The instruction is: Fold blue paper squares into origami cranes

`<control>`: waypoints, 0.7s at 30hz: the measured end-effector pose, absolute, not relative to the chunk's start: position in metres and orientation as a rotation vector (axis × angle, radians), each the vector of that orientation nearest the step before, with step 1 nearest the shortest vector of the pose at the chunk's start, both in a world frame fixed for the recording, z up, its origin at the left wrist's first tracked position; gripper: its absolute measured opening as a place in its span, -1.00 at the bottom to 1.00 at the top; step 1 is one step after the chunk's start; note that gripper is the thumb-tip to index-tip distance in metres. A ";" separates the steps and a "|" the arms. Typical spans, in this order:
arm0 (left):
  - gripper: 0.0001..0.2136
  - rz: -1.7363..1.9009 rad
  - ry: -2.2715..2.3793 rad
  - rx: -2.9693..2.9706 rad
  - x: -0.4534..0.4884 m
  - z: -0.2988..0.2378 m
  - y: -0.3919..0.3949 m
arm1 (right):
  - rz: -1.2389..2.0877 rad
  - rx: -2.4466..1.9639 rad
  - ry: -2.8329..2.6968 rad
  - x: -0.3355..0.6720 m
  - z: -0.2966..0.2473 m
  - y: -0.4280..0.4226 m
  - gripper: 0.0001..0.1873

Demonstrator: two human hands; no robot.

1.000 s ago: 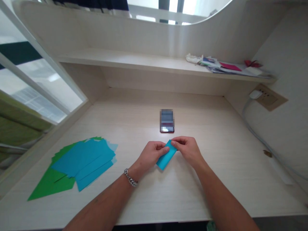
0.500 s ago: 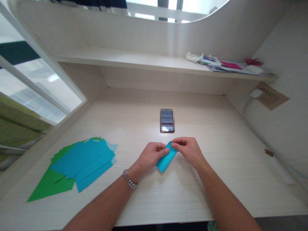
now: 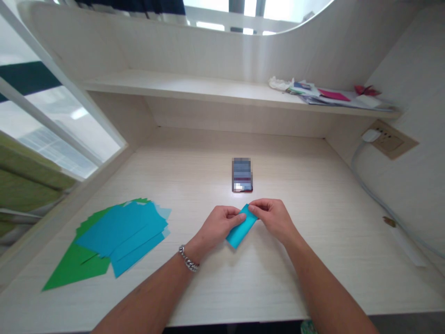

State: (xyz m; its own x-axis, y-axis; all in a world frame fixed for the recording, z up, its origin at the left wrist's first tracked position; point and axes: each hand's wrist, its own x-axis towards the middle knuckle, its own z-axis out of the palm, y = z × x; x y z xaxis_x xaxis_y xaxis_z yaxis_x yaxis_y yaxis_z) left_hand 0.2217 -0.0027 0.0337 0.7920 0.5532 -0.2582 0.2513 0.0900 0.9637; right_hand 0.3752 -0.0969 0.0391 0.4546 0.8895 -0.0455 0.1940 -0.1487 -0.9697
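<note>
A folded strip of blue paper (image 3: 240, 230) lies slanted on the pale wooden desk (image 3: 243, 278), held at its far end by both hands. My left hand (image 3: 217, 226), with a metal bracelet on its wrist, has its fingers curled and pinches the paper's upper left edge. My right hand (image 3: 273, 217) pinches the top corner from the right, fingers closed. The two hands nearly touch at the paper's far end.
A phone (image 3: 242, 175) lies just beyond the hands. A fanned pile of blue and green paper sheets (image 3: 114, 236) sits at the left. A shelf (image 3: 208, 88) carries papers (image 3: 323, 95) at the right. A wall socket with plug and cable (image 3: 377, 137) is at right.
Almost nothing differs: both hands keep their pinch on the blue paper, which sits in the same place; the view has shifted only slightly.
</note>
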 end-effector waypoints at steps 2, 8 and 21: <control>-0.70 0.255 0.697 1.510 0.222 0.034 -0.003 | 0.807 -1.630 -0.980 0.375 0.039 -0.097 -0.79; -0.69 0.334 0.742 1.544 0.224 0.034 -0.006 | 0.778 -1.612 -0.968 0.372 0.034 -0.094 -0.77; -0.62 0.502 0.780 1.517 0.228 0.023 -0.009 | 0.956 -1.343 -0.498 0.369 0.033 -0.089 -0.52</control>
